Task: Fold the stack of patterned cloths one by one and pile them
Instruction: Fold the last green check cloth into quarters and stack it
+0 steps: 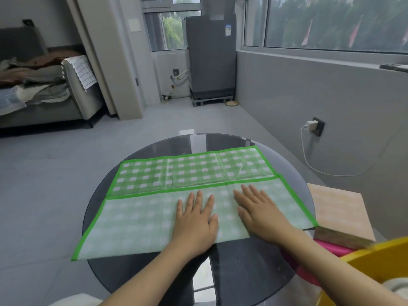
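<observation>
A green-and-white checked cloth (141,221) with a bright green border lies spread across the round dark glass table (242,268). Its near part is folded over, pale underside up, so a green edge runs across the middle. The far half (189,171) shows the brighter pattern. My left hand (195,219) rests flat on the folded near part, fingers spread. Just to its right, my right hand (258,208) also lies flat on the cloth, palm down. Neither hand grips anything.
A light wooden stool or side table (340,208) stands at the right of the glass table, with pink fabric (331,248) and a yellow rim (375,250) near my right arm. A wall socket with a white charger cable (309,151) is on the right wall. A sofa (44,102) stands far left.
</observation>
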Demonstrator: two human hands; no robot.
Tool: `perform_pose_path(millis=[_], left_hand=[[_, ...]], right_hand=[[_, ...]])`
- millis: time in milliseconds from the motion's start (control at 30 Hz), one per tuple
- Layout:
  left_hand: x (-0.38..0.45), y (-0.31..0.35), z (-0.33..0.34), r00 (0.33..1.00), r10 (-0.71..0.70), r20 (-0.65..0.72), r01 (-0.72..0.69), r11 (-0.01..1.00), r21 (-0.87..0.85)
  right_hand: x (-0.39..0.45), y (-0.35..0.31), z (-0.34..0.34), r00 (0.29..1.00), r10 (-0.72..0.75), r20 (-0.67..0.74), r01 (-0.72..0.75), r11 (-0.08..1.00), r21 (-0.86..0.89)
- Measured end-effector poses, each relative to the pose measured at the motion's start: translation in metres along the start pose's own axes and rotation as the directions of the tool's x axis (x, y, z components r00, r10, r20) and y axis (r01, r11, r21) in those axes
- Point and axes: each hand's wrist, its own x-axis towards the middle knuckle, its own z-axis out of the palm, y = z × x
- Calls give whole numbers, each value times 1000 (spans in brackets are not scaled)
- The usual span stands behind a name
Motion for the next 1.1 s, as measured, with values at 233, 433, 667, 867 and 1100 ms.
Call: perform_pose_path(millis=[233, 433, 667, 867, 1100], left_hand=[[-1, -20, -3, 999, 20, -29, -20, 1000, -9], [-17, -86, -11, 991, -129, -47, 131, 991, 35], [-26, -139, -15, 977, -201, -74, 208, 974, 87], [-18, -127, -17, 942, -236, -238, 245, 970, 6], [13, -120, -24, 916, -140, -377, 110, 989, -101]], right_hand=[[22, -34, 21, 995, -91, -31, 89, 994, -65], [24, -35, 19, 996, -74, -45, 70, 994, -88], [25, -35, 21, 994, -87, -66, 82, 993, -80], [28, -38, 17, 989, -110, -103, 99, 989, -107], [68, -32, 1, 976, -157, -154, 131, 978, -163]])
